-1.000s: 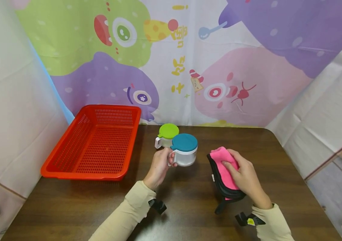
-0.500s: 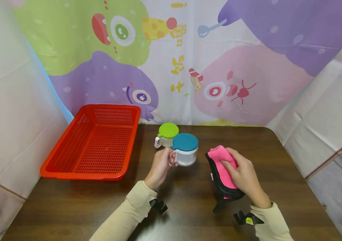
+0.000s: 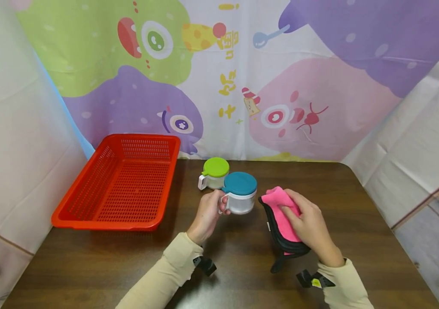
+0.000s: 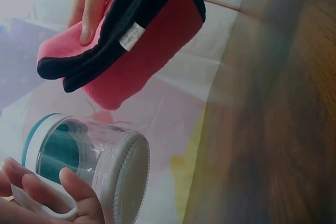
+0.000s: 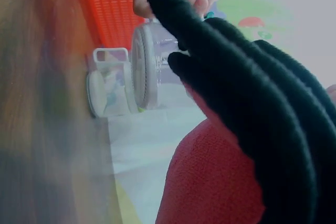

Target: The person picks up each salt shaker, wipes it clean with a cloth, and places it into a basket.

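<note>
My left hand (image 3: 207, 216) grips the white handle of a clear seasoning jar (image 3: 241, 204) with a blue lid. In the left wrist view the jar (image 4: 86, 161) is lifted clear of the table, with fingers curled through its handle. My right hand (image 3: 309, 223) pinches a folded pink cloth (image 3: 283, 214) with black edging, thumb on top. The cloth (image 4: 142, 45) shows a small white tag and hangs just right of the jar. A second seasoning jar (image 3: 215, 171) with a green lid stands behind the held one, partly hidden by it.
A red plastic basket (image 3: 173, 171) with perforated sides stands at the left of the brown wooden table (image 3: 242, 266). Behind the table's far edge hangs a printed curtain (image 3: 219, 141) with cartoon figures. Pale fabric (image 3: 416, 150) hangs at both sides.
My right hand has brought the cloth slightly left, closer to the blue-lidded jar. The left hand and its jar have shifted a little to the right.
</note>
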The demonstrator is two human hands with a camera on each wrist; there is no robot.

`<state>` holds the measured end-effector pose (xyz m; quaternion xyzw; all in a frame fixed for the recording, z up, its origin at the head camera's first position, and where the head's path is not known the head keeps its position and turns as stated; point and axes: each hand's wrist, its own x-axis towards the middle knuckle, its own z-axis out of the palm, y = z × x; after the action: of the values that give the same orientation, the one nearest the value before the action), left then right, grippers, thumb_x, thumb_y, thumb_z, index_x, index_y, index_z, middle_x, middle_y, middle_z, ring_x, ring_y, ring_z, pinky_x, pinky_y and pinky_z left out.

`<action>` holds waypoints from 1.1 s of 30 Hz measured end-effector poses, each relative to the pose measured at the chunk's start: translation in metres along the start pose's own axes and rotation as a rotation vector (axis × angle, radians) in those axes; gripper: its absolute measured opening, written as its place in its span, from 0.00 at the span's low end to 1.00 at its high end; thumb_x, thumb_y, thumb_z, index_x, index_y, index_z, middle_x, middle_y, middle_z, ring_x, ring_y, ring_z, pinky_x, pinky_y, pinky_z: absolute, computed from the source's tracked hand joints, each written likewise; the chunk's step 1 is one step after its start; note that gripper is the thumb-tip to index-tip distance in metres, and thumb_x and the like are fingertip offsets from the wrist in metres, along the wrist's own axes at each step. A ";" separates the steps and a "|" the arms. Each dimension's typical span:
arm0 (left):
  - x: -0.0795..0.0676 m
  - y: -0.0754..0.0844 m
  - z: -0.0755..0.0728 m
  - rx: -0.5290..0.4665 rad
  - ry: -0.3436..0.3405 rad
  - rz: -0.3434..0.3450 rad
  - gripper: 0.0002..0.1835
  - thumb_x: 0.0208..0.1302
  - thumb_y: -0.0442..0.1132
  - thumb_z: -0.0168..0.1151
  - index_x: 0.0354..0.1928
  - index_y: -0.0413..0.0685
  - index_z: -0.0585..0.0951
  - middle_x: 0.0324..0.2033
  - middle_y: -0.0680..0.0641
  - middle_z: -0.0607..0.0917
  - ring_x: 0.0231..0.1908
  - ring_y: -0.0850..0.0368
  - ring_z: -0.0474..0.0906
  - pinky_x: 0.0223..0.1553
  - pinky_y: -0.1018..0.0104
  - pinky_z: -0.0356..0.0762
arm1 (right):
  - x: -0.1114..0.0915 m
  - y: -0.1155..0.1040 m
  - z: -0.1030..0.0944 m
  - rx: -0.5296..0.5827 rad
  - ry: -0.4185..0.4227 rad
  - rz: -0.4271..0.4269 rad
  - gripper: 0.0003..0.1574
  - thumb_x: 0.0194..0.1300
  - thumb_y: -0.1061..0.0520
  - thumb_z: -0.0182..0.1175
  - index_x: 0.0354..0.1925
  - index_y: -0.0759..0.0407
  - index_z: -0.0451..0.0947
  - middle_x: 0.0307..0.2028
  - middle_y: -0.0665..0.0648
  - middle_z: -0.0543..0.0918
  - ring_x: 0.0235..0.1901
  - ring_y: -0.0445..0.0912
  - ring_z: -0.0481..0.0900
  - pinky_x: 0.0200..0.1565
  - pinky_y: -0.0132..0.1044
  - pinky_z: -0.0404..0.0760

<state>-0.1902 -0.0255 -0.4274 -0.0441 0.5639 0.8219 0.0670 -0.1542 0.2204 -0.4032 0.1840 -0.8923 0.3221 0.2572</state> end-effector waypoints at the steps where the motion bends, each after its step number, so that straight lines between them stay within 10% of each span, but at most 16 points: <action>1: -0.001 0.000 0.001 -0.001 0.000 -0.001 0.14 0.64 0.35 0.44 0.20 0.45 0.71 0.16 0.53 0.69 0.20 0.60 0.66 0.27 0.68 0.74 | 0.000 -0.001 0.000 0.000 -0.001 -0.003 0.28 0.52 0.66 0.69 0.53 0.68 0.77 0.46 0.67 0.84 0.42 0.58 0.84 0.45 0.55 0.81; 33: -0.008 0.004 0.011 0.021 -0.020 -0.005 0.13 0.64 0.34 0.45 0.21 0.45 0.68 0.15 0.54 0.65 0.19 0.61 0.63 0.26 0.70 0.72 | 0.002 -0.018 0.000 -0.057 -0.035 -0.050 0.29 0.50 0.65 0.71 0.52 0.65 0.78 0.43 0.64 0.86 0.40 0.55 0.85 0.44 0.52 0.83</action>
<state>-0.1833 -0.0172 -0.4189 -0.0368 0.5716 0.8162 0.0752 -0.1463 0.2069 -0.3932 0.2047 -0.9005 0.2869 0.2546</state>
